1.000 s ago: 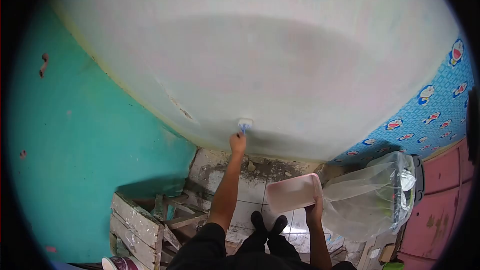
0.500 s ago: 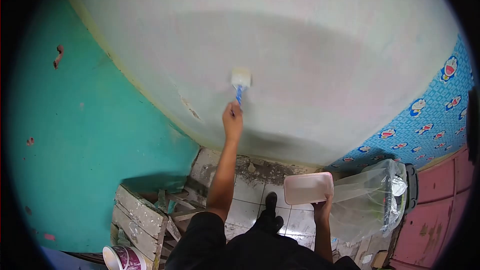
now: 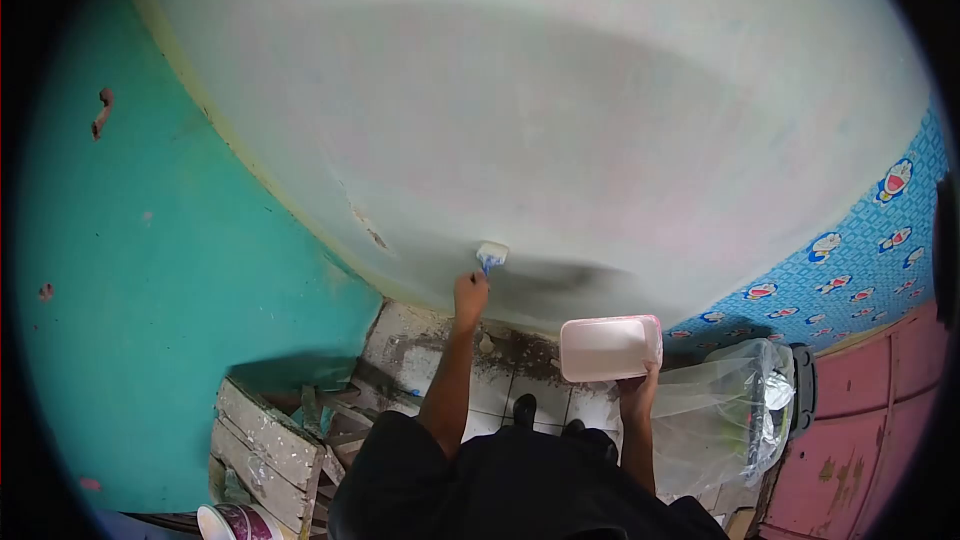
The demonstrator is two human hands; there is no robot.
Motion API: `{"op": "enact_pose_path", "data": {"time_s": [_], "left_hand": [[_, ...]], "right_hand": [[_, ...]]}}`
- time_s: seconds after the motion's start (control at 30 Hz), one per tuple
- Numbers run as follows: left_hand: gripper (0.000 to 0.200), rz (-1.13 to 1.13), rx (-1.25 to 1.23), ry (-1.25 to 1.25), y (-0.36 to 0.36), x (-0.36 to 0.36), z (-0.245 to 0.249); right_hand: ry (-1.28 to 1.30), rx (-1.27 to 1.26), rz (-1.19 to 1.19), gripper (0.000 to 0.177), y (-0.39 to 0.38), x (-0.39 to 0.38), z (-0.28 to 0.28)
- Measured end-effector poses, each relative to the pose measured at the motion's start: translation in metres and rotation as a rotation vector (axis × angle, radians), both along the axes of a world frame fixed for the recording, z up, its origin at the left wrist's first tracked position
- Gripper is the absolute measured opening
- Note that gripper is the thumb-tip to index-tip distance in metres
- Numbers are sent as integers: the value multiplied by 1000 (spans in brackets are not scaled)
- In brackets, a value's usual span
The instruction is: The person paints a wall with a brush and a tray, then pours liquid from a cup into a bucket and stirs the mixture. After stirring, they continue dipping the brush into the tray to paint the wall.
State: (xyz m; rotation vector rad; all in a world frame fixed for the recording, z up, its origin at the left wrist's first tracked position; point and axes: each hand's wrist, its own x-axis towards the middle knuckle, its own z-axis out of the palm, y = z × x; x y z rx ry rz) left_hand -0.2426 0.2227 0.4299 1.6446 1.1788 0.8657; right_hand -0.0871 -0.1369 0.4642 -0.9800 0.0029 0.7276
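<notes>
My left hand (image 3: 471, 298) is closed round the blue handle of a paintbrush (image 3: 491, 254). Its pale, wide bristles are against the lower part of the off-white wall (image 3: 560, 130), as far as I can tell. In my right hand (image 3: 637, 392) is a shallow pinkish-white plastic tray (image 3: 608, 348), gripped at its near right corner. The inside of the tray looks pale, and I cannot make out how much paint lies in it.
A teal wall (image 3: 180, 280) stands on the left, with a worn wooden crate (image 3: 265, 445) and a paint bucket (image 3: 222, 522) below. To the right are a plastic-lined bin (image 3: 720, 410), blue cartoon wallpaper (image 3: 830, 270) and a pink door (image 3: 850, 440). Dirty floor tiles (image 3: 485, 385) lie beneath.
My left hand has brought the paintbrush down the wall, from mid-height to near its foot. The tray has risen slightly in view, still in my right hand. My view has shifted a little.
</notes>
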Motion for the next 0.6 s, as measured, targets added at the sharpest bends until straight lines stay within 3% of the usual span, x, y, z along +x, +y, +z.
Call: {"op": "enact_pose_path", "data": {"time_s": [0.13, 0.33, 0.47, 0.6], "left_hand": [[43, 46, 134, 47, -4, 6, 163], [34, 37, 77, -475, -27, 2, 307], [32, 34, 145, -615, -26, 24, 301], [32, 46, 152, -477, -27, 39, 181]], "right_hand": [[3, -3, 35, 60, 4, 12, -2], [-5, 12, 72, 59, 8, 26, 7], [-24, 4, 79, 58, 7, 37, 8], [-4, -17, 45, 58, -5, 42, 12]]}}
